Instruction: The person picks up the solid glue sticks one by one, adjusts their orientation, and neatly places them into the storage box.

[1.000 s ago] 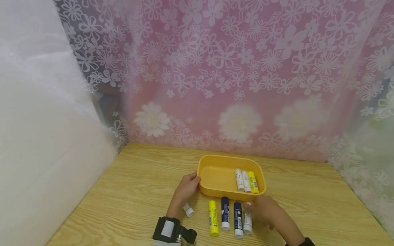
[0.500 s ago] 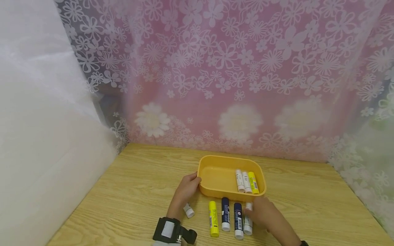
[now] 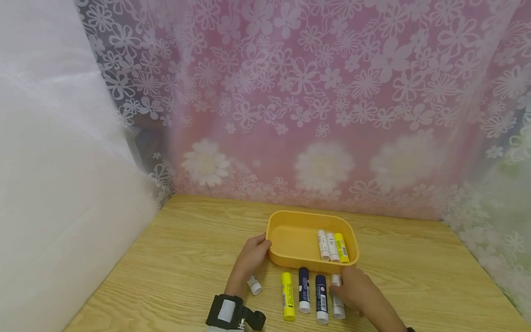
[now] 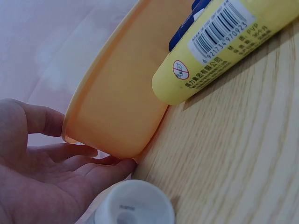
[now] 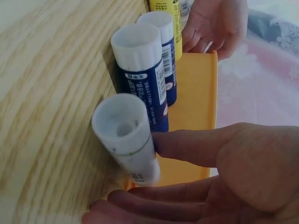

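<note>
My left hand (image 3: 251,252) grips the left end of a yellow plastic bin (image 3: 290,263), thumb at the rim and fingers against the outer wall. My right hand (image 3: 353,288) is at the bin's front right corner. Its thumb (image 5: 187,145) and fingers pinch a white glue stick (image 3: 338,299) lying on the table. Left of that lie two navy glue sticks (image 3: 321,297) with white caps and a yellow glue stick (image 3: 288,295). Another white glue stick (image 3: 255,286) is partly hidden by the left wrist. Inside the bin, two white glue sticks (image 3: 323,244) and a yellow one (image 3: 342,247) lie at the right end.
The wood-grain table (image 3: 186,258) ends at a pink floral curtain (image 3: 265,115) behind the bin. A white sheet (image 3: 62,161) slopes along the left side, and patterned sheeting (image 3: 498,221) closes off the right. A black strap (image 3: 226,311) wraps the left wrist.
The right hand has closed in on the white glue stick and shifted its lower end slightly right, away from the navy one. The left hand and bin have stayed put.
</note>
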Motion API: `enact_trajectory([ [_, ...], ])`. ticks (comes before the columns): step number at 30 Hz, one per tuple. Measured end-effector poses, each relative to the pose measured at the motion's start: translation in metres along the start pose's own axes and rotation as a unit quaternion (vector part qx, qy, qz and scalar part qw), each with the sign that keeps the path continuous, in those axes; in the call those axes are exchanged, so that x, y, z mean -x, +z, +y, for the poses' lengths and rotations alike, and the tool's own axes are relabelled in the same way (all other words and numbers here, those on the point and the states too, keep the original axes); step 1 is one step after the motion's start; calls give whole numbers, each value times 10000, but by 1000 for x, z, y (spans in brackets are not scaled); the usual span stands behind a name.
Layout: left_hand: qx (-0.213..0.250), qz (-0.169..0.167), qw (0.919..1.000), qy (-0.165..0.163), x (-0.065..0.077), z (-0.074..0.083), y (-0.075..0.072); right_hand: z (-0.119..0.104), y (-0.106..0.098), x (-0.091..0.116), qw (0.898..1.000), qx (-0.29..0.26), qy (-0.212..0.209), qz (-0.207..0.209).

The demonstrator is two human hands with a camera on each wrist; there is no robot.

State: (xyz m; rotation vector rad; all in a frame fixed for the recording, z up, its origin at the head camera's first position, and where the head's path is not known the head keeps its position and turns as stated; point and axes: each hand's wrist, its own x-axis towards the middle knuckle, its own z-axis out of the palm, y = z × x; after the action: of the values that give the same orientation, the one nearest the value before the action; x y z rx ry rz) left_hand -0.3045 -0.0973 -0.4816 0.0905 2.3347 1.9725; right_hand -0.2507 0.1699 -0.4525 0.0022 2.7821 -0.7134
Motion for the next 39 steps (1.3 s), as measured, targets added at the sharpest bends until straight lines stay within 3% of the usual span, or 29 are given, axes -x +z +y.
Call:
enact_trajectory([
  [17, 9, 19, 10000, -22, 2, 0, 0, -3, 1, -5, 9986, -272, 349, -298],
  [39, 46, -7, 10000, 5, 0, -1, 1, -5, 1, -4, 9987, -293, 229, -337],
])
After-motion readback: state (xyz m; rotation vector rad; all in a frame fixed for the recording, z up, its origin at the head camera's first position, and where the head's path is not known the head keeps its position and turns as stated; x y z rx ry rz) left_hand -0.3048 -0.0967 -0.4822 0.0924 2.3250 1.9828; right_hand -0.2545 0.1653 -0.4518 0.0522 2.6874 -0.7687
